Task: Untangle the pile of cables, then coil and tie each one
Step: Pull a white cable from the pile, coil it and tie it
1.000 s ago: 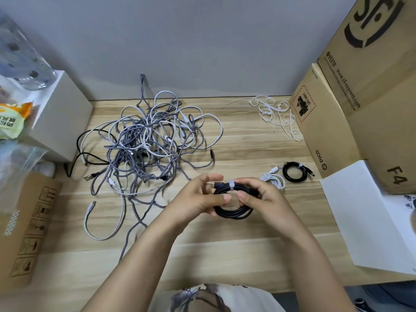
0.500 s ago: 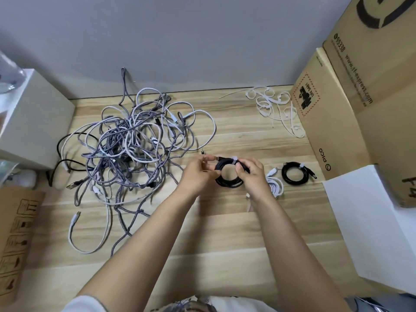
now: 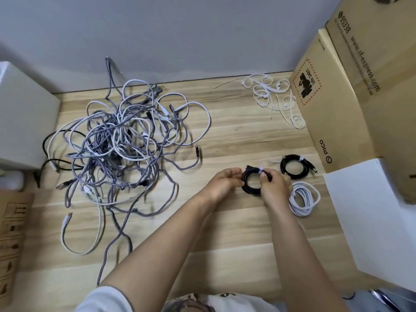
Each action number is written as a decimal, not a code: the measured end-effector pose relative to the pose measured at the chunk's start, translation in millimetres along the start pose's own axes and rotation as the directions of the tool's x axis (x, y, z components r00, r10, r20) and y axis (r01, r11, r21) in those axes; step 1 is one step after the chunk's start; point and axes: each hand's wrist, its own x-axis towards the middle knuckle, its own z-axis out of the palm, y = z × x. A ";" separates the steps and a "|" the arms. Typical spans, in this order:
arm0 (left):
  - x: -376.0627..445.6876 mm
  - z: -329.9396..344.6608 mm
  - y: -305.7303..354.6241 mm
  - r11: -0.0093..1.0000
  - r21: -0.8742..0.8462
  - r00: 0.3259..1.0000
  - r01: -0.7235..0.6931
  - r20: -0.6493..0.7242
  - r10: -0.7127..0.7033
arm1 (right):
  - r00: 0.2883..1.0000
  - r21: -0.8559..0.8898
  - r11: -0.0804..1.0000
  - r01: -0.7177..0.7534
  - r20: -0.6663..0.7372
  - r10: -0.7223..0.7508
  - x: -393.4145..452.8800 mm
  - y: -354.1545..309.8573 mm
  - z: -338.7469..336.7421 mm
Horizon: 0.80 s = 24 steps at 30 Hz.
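Note:
A coiled black cable (image 3: 248, 188) with a white tie around its top sits low over the wooden table (image 3: 225, 136). My left hand (image 3: 222, 183) grips its left side. My right hand (image 3: 273, 188) pinches it at the white tie. To the right lie two tied coils: another black coil (image 3: 296, 167) and a white coil (image 3: 304, 199). A big tangled pile of grey, white and black cables (image 3: 121, 140) spreads over the left half of the table.
Loose white ties (image 3: 272, 95) lie at the back right. Large cardboard boxes (image 3: 351, 91) and a white sheet (image 3: 371, 221) crowd the right side. A white box (image 3: 22, 118) stands at the left, a cardboard box (image 3: 11, 244) below it.
Both hands carried the tied black coil away from me and to the right, down toward the table beside the two finished coils. The camera view shifted too.

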 end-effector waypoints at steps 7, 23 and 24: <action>-12.4 -6.1 -0.7 0.998 -0.048 0.999 0.027 0.043 -0.025 | 0.999 -0.046 0.998 0.041 -0.019 -0.042 -12.8 -12.3 -2.4; -58.0 -103.4 -51.9 0.464 0.875 0.830 -0.136 -0.155 0.536 | 0.723 -0.202 0.698 0.687 0.288 -0.628 -66.8 -123.7 65.1; -55.2 -104.6 -51.6 0.434 0.894 0.839 -0.113 -0.149 0.524 | 0.704 -0.187 0.684 0.705 0.300 -0.644 -66.4 -134.6 71.4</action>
